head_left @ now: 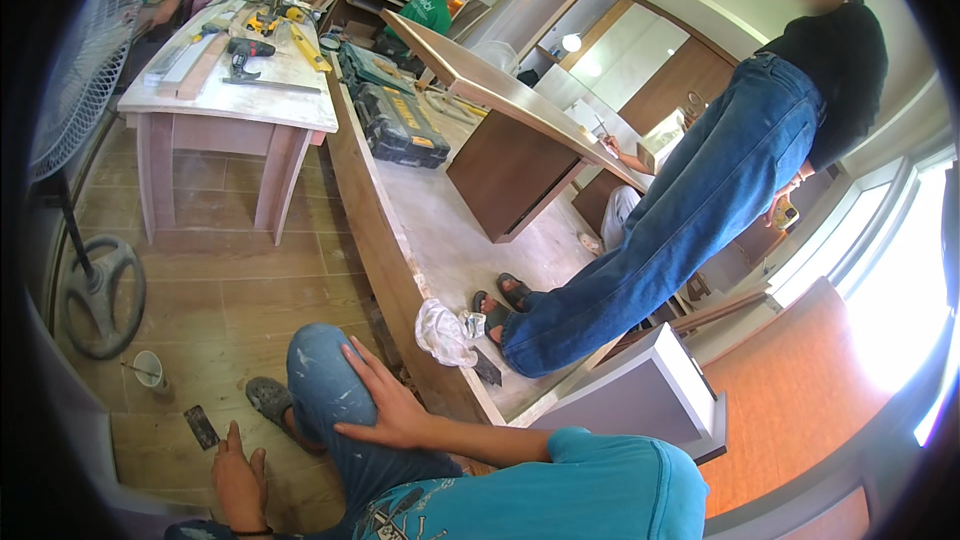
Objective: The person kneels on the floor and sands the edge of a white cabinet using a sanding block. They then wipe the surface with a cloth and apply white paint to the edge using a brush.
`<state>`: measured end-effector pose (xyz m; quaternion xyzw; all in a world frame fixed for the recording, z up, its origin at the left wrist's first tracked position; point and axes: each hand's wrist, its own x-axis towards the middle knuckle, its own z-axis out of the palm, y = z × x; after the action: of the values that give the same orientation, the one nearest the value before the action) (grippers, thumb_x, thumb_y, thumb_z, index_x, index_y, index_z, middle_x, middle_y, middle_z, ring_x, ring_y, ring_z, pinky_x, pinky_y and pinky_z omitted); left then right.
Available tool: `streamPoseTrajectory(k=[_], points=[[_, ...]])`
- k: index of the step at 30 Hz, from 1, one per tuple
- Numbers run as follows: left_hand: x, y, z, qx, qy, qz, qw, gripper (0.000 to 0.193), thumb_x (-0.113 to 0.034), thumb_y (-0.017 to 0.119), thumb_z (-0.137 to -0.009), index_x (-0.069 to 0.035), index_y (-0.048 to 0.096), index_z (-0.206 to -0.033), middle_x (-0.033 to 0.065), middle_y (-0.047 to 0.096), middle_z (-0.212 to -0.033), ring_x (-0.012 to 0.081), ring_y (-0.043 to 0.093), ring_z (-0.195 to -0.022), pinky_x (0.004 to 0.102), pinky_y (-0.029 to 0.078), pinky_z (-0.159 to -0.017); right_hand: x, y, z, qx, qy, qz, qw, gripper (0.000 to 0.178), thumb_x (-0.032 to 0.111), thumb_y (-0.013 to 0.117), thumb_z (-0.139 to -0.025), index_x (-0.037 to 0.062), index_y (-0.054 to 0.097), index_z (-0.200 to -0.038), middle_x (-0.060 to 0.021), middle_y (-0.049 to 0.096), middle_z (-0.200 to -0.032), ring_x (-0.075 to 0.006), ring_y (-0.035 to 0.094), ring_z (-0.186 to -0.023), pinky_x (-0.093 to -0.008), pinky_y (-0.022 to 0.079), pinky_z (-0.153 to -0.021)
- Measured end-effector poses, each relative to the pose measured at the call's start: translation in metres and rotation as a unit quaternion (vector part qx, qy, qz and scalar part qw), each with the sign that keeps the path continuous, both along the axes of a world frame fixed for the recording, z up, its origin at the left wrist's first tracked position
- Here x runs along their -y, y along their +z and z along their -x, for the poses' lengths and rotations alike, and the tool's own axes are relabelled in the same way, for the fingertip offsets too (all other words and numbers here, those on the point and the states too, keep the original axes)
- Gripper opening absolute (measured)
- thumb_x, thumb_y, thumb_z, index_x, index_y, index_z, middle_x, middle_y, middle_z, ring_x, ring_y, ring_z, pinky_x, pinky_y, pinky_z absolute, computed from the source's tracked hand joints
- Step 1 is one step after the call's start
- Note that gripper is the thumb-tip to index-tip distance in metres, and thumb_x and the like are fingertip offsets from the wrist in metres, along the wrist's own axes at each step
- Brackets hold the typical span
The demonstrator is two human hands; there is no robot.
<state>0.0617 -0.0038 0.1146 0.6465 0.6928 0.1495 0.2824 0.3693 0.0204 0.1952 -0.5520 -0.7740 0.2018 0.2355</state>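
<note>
My left hand hangs low over the tiled floor with its index finger stretched out and the thumb apart. Close to its fingertips is a dark flat rectangular piece; whether they touch it I cannot tell. A white cup with a thin stick in it stands on the floor beyond that piece. My right hand rests on my bent knee, fingers spread over the stained jeans and holding nothing.
A raised wooden platform carries a crumpled white bag, tool cases and a standing person in jeans. Power tools crowd a worktable. A fan stands left; a grey-white panel box is right. Other people are farther back.
</note>
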Motion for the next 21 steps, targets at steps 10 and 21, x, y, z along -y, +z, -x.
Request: streamPoseTrajectory(k=[10,21], points=[[-0.001,-0.017,-0.010,-0.011,-0.026,0.023,0.999,0.059,-0.035,0.068,-0.101,-0.008,0.053,-0.151,0.0216,0.068,-0.128,0.0414,0.067,-0.116,0.0499,0.052,-0.100,-0.093,0.027,0.079,0.110,0.153,-0.077,0.979,0.047,0.043,0.077,-0.095,0.0083,0.075,-0.127,-0.0127,0.079,-0.111,-0.0315,0.074,-0.109,-0.0512,0.051,-0.102],[-0.100,-0.092,0.031,0.060,0.219,0.043,0.973,0.068,-0.048,0.071,-0.097,0.002,0.060,-0.141,0.0282,0.072,-0.126,0.0448,0.068,-0.118,0.0506,0.054,-0.101,-0.126,0.024,0.137,-0.031,0.261,0.121,0.957,0.048,0.040,0.076,-0.097,0.0040,0.071,-0.128,-0.0153,0.080,-0.103,-0.0351,0.078,-0.090,-0.0460,0.059,-0.080]])
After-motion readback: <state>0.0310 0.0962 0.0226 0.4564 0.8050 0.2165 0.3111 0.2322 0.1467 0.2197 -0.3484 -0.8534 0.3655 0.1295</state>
